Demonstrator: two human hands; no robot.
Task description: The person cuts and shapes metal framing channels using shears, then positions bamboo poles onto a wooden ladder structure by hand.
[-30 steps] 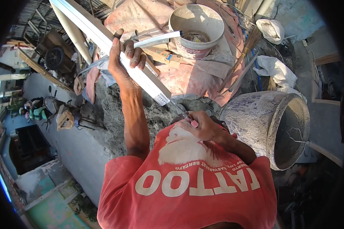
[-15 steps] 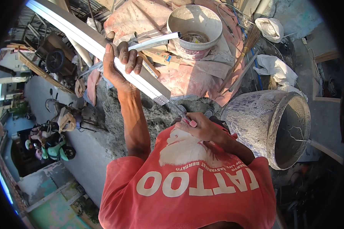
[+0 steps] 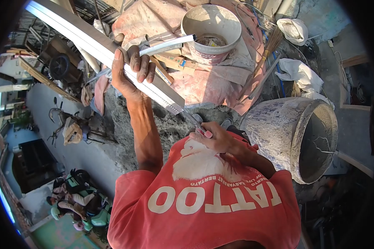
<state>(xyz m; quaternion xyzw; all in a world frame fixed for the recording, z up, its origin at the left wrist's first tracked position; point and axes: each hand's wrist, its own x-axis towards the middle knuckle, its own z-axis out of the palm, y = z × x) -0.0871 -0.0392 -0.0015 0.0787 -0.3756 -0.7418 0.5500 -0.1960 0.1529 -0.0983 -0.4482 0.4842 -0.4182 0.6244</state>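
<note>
My left hand (image 3: 131, 76) is wrapped round a long white metal profile (image 3: 163, 96), which slants from the upper left down toward my chest. A thin metal strip (image 3: 166, 45) sticks out to the right behind the fingers. Close to my red shirt, my right hand (image 3: 218, 139) is closed on a red-handled tool (image 3: 207, 134). The tool's slim metal part meets the lower end of the profile; its exact tip is too small to make out.
A mortar-stained bucket (image 3: 216, 52) stands on a dusty pink sheet (image 3: 203, 89). A large crusted tub (image 3: 278, 128) lies tipped at right, near a broom (image 3: 273, 41) and white sacks (image 3: 299, 74). Riders on a scooter (image 3: 99, 216) and a parked bicycle (image 3: 64, 120) are at left.
My left hand and the profile have shifted slightly left, the profile's far end swinging left. My right hand stays near its lower end. The scooter riders have moved down the view.
</note>
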